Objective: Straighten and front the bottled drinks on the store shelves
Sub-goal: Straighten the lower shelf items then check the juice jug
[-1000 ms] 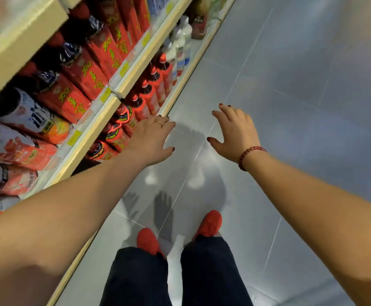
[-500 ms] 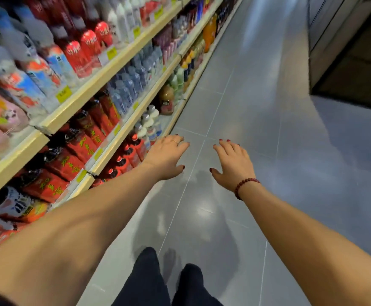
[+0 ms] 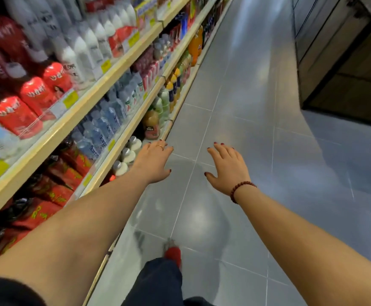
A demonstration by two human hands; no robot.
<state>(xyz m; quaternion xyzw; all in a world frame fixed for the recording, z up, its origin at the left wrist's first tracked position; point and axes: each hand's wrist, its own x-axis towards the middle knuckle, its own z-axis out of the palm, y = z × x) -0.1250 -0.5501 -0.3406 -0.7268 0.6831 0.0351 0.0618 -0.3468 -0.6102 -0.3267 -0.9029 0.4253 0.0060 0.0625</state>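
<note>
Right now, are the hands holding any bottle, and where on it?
Nothing is held. The left grip and the right grip are both open and empty, with fingers spread.

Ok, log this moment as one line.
stage: no bottle held | left hand: open, empty, near white silver-capped plastic bottles | right hand: open, empty, above grey tiled floor

A glossy grey tiled floor (image 3: 235, 120) with thin pale grout lines runs away as a long aisle. Soft white patches of reflected light (image 3: 199, 217) lie on it. Along the floor's left edge stands a long tiered shelving unit (image 3: 92, 96) with pale cream front rails carrying small yellow price tags (image 3: 71, 99). At the floor's far right stands a dark brown panelled cabinet (image 3: 343, 69), the tiles darker at its foot.
</note>
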